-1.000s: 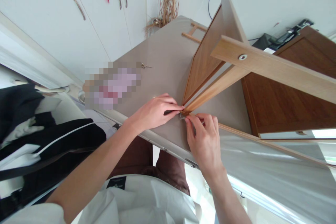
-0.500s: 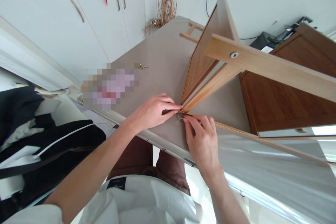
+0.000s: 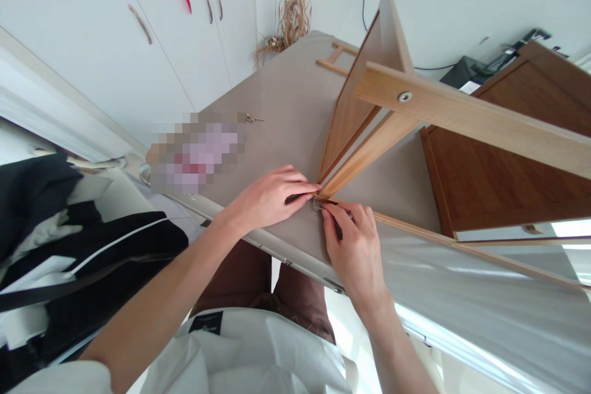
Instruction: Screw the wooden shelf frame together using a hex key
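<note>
A wooden frame [image 3: 429,104] with a flat wooden panel [image 3: 360,83] stands tilted on the table, its lower corner close to my body. My left hand [image 3: 277,195] pinches that corner between thumb and fingers. Just right of it, my right hand [image 3: 353,237] is closed, thumb against fingertips, on a thin bent metal hex key [image 3: 317,204]. The key's short end meets the corner of the frame; the rest is mostly hidden by my fingers. A round metal fitting [image 3: 405,96] sits in the upper rail.
Several screws [image 3: 253,117] lie on the grey-brown tabletop [image 3: 290,92], near a blurred-out pinkish item [image 3: 203,151]. A small wooden frame piece [image 3: 336,58] is at the far end. Dark brown panels [image 3: 498,178] stand at right; dark clothes [image 3: 129,258] are piled at left.
Both hands keep their places at the corner, with the right hand and the frame's upper rail shifted very slightly left. The view has moved a little.
</note>
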Action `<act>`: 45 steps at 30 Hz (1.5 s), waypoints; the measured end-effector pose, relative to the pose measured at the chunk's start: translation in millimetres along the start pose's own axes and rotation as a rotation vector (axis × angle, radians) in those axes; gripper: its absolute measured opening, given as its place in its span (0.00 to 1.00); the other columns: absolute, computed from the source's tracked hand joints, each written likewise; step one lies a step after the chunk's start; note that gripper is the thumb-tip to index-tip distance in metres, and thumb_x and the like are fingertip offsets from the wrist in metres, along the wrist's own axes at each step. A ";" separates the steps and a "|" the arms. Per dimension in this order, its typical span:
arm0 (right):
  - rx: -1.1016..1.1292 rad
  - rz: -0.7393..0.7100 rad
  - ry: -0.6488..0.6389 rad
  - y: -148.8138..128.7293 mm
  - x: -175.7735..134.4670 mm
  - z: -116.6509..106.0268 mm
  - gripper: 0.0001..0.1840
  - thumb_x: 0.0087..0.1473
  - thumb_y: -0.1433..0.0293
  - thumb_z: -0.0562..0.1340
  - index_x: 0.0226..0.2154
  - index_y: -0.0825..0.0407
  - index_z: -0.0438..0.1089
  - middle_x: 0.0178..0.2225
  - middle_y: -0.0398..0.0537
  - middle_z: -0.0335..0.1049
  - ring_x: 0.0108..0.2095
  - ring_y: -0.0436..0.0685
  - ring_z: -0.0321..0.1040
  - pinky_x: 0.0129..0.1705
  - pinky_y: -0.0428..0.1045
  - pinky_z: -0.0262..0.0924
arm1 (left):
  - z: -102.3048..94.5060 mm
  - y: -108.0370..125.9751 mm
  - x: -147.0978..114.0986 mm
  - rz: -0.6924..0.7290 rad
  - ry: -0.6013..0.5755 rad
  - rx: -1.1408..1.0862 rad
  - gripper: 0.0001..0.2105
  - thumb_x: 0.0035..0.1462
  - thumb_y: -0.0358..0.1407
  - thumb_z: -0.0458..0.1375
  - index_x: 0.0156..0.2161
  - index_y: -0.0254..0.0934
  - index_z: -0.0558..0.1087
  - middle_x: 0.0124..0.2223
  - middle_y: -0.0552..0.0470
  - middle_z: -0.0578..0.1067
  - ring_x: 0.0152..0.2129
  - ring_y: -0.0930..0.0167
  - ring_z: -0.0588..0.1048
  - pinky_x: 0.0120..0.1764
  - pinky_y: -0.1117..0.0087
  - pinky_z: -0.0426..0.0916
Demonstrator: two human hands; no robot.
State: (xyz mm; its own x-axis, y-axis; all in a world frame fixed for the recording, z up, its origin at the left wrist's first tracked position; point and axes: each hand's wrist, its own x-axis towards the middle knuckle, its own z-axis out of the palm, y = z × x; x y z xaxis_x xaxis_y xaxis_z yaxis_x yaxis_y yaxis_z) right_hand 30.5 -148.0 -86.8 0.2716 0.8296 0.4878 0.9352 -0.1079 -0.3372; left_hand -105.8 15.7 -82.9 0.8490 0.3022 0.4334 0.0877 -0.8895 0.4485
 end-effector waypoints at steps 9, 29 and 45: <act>0.003 -0.008 -0.016 1.0 -0.4 0.6 0.10 0.65 0.71 0.58 0.43 0.53 0.75 0.39 0.52 0.71 0.39 0.57 0.63 0.47 0.54 0.64 | -0.3 -0.6 -0.5 0.005 -0.033 0.012 0.13 0.69 0.34 0.52 0.52 0.37 0.77 0.43 0.48 0.79 0.42 0.67 0.74 0.48 0.64 0.71; -0.040 -0.060 -0.126 -0.9 2.2 -4.5 0.12 0.67 0.73 0.55 0.43 0.52 0.74 0.39 0.51 0.72 0.39 0.57 0.63 0.47 0.54 0.63 | 4.4 -3.3 -1.7 -0.004 0.012 -0.030 0.13 0.69 0.34 0.53 0.50 0.41 0.79 0.42 0.48 0.79 0.42 0.68 0.75 0.48 0.65 0.73; -0.106 -0.046 -0.055 -3.0 2.0 -4.5 0.12 0.65 0.74 0.56 0.45 0.50 0.74 0.40 0.51 0.70 0.39 0.58 0.61 0.46 0.54 0.63 | 3.5 -3.2 -3.4 -0.008 0.018 0.008 0.13 0.68 0.33 0.54 0.52 0.40 0.78 0.45 0.50 0.80 0.44 0.68 0.75 0.49 0.65 0.73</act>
State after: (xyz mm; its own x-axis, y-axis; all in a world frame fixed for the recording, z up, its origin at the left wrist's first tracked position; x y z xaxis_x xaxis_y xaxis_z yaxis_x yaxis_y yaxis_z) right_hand 29.3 -148.5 -81.2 0.2176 0.8635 0.4549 0.9659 -0.1237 -0.2273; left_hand -107.2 16.3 -88.6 0.8389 0.3151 0.4437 0.0982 -0.8896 0.4460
